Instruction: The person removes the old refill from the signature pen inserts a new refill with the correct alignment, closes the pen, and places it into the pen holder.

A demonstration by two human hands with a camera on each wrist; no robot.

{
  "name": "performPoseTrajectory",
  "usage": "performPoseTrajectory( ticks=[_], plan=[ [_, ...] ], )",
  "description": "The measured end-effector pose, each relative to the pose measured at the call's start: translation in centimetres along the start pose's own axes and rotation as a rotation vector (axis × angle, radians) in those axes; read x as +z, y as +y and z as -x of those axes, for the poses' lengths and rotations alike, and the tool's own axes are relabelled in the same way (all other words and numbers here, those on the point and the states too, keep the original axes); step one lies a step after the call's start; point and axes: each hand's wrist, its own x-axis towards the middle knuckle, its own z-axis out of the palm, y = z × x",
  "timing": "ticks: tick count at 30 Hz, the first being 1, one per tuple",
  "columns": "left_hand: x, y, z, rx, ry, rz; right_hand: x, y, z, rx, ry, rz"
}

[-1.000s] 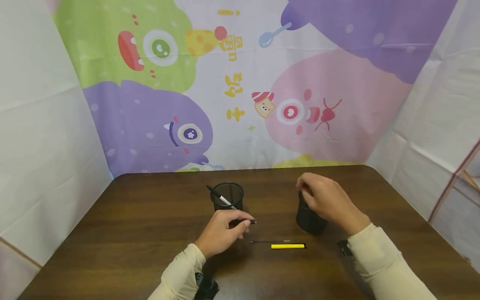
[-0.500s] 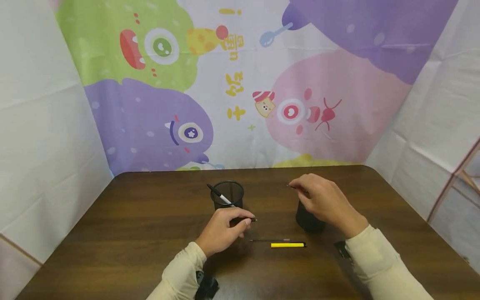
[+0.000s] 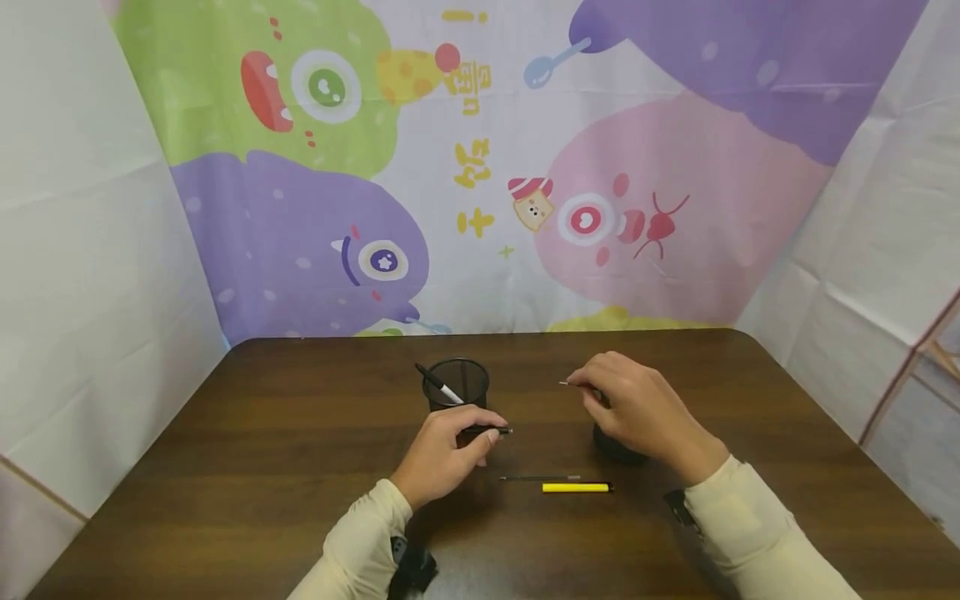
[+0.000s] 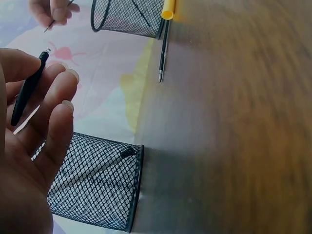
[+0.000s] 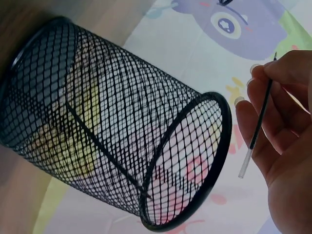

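My left hand pinches a slim black pen barrel between thumb and fingers; a small silver threaded end sticks out past the fingertips. Just behind that hand stands a black mesh pen holder, with a black-and-white marker leaning in it. My right hand pinches a thin dark pen refill with a clear tail end. The refill is beside the rim of a second mesh pen holder, which the right hand partly hides in the head view. A thin dark stick leans inside that holder.
On the brown wooden table, another pen refill lies just behind a yellow highlighter, between the two hands. A cartoon-printed cloth hangs at the back, and white cloth closes off the sides.
My right hand has shifted a little left from over the right holder, and the refill's tip now points out leftward from its fingers. The left hand keeps its hold on the pen barrel.
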Motion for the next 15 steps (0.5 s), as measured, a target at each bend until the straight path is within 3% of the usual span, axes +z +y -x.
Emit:
performPoseTrajectory(
  ticks=[7,15],
  plan=[
    [0.4,-2.4,0.1,0.004,0.012,-0.003,0.7,-0.7,0.1,-0.039,-0.015,-0.022],
    [0.4,-2.6,0.1,0.032,0.005,-0.029,1.2,-1.4,0.2,-0.092,-0.046,-0.076]
  ],
)
